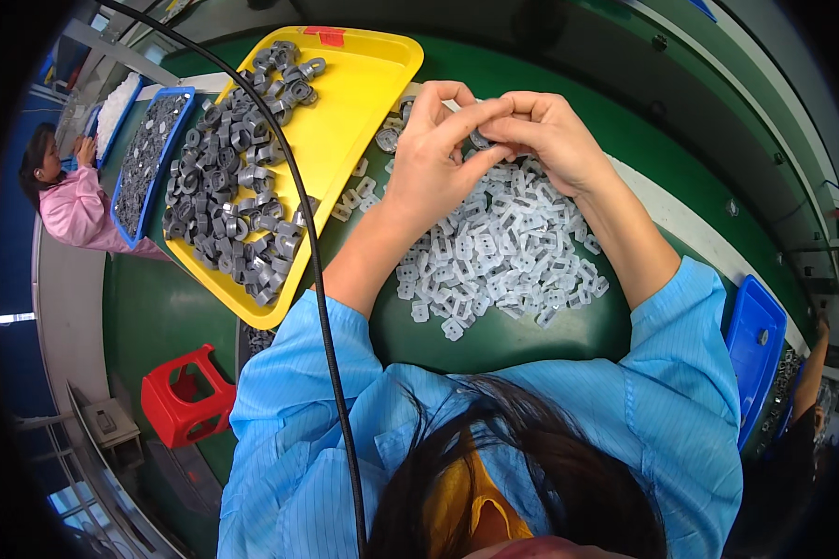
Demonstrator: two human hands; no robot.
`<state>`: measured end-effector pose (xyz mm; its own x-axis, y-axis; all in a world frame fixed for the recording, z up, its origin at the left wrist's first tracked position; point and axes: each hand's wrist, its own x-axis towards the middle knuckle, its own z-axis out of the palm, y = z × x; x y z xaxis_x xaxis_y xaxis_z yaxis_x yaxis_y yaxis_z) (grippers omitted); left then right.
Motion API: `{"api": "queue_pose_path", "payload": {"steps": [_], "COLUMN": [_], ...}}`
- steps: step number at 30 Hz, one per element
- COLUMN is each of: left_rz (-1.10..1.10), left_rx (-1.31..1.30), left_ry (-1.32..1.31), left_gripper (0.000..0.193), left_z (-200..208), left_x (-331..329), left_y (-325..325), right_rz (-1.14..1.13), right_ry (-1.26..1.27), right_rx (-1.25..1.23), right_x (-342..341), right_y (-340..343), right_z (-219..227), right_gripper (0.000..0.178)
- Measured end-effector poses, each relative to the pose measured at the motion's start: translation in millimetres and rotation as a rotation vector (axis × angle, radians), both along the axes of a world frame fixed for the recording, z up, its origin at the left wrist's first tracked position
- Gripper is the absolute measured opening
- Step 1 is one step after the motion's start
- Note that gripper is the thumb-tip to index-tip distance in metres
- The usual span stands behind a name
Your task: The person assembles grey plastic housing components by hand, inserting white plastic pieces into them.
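My left hand [435,144] and my right hand [552,140] meet above the far side of a heap of small translucent white plastic pieces [499,252]. Their fingertips pinch together around a small grey plastic part [480,140], mostly hidden by the fingers. Beside my left hand, a few grey ring-shaped parts [387,139] lie on the green table. Left of my left forearm is a yellow tray [368,79], its left half piled with grey plastic ring-shaped parts [224,177].
A black cable [300,186] crosses over the yellow tray. Farther left, a person in pink [79,207] sits by a blue tray of small parts [154,154]. A red stool [188,396] stands at lower left; a blue bin [755,340] is at right, near another person's arm [811,368].
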<state>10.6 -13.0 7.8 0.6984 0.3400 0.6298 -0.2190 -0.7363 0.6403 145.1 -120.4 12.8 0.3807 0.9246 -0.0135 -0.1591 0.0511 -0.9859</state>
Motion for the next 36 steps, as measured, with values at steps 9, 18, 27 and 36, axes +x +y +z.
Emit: {"api": "queue_pose_path", "payload": {"steps": [9, 18, 27, 36], "left_rz": [-0.304, -0.214, -0.129, -0.027], "left_rx": [-0.226, -0.321, -0.127, 0.060], "left_ry": [0.156, -0.052, 0.024, 0.211], "left_gripper": [0.035, 0.035, 0.039, 0.046], "left_z": [3, -9, -11, -16], "left_x": [-6, 3, 5, -2], "left_y": [20, 11, 5, 14], "right_rz": [0.204, 0.024, 0.177, -0.223], "right_ry": [-0.066, 0.001, 0.124, -0.370], "right_rx": [-0.173, 0.012, -0.044, -0.294], "right_x": [11, 5, 22, 53], "right_y": [-13, -5, -4, -6], "right_z": [26, 10, 1, -16], "right_gripper": [0.011, 0.018, 0.024, 0.028]}}
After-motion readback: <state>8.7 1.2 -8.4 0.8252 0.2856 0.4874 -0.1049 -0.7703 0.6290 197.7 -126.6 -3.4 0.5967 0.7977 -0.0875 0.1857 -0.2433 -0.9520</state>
